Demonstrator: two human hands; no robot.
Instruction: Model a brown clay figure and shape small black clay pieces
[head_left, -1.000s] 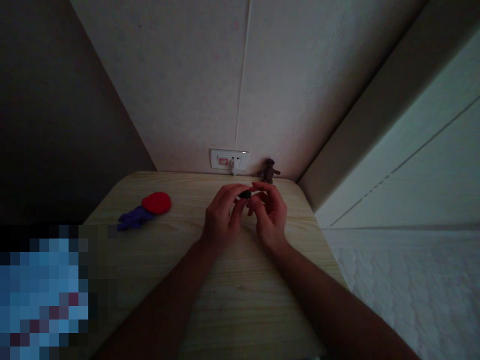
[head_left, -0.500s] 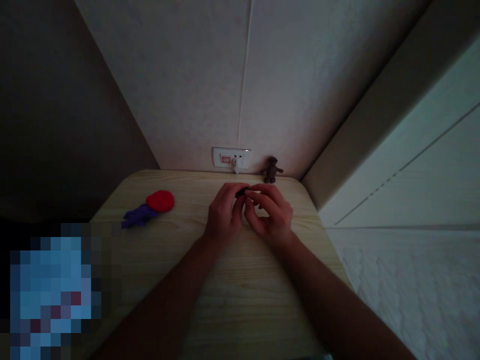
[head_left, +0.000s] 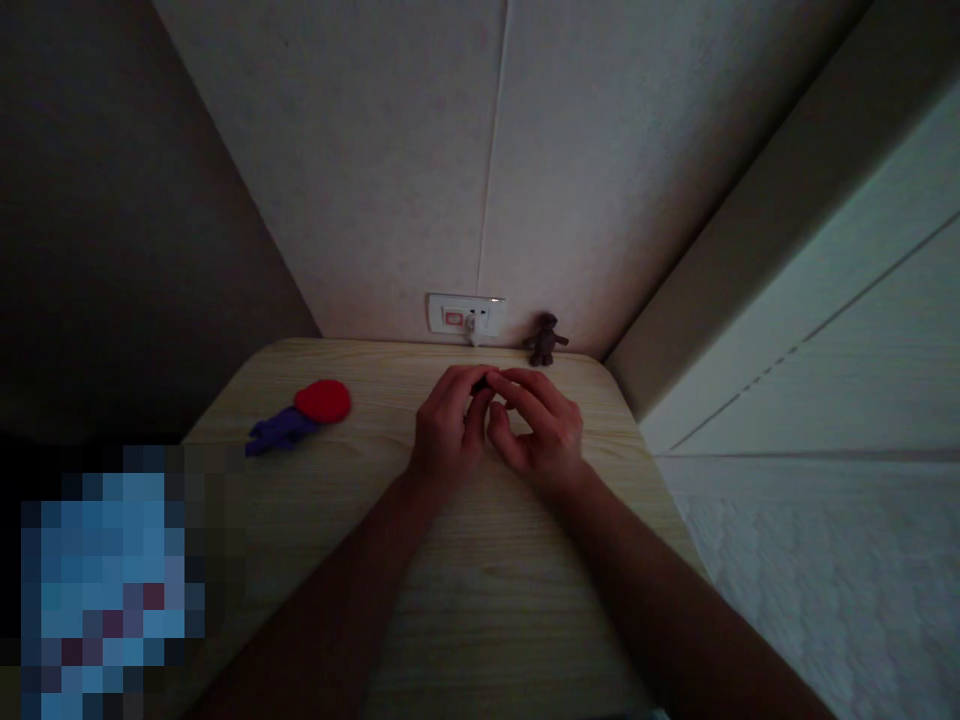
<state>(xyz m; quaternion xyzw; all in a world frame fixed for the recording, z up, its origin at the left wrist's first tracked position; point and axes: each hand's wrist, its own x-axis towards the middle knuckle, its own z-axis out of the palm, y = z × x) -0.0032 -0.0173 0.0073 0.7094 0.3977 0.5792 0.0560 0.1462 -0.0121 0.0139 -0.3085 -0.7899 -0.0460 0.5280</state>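
Note:
My left hand (head_left: 450,425) pinches a small dark lump (head_left: 481,384), which looks like modelling clay, between thumb and fingertips. The fingers cover most of the lump. From the other side, fingertips of my right hand (head_left: 541,425) press on it, fingers bent and the thumb apart below. Both hands are held above the light wooden tabletop (head_left: 472,600). Just beyond them, a small dark brown figure (head_left: 546,340) with arms out stands by the wall. To the left lies a purple figure-like shape (head_left: 281,430), with a red flat round piece (head_left: 323,401) at its upper end.
Behind the table is a pale wall with a socket plate (head_left: 465,316) and a plug in it. A white panelled piece of furniture (head_left: 787,330) borders the right side. A blurred-out blue patch (head_left: 105,570) covers the lower left. Pale quilted fabric (head_left: 825,560) lies lower right.
The fingers of my right hand have shifted over the dark lump, hiding more of it, and the right thumb has moved down from it. The view has shifted slightly.

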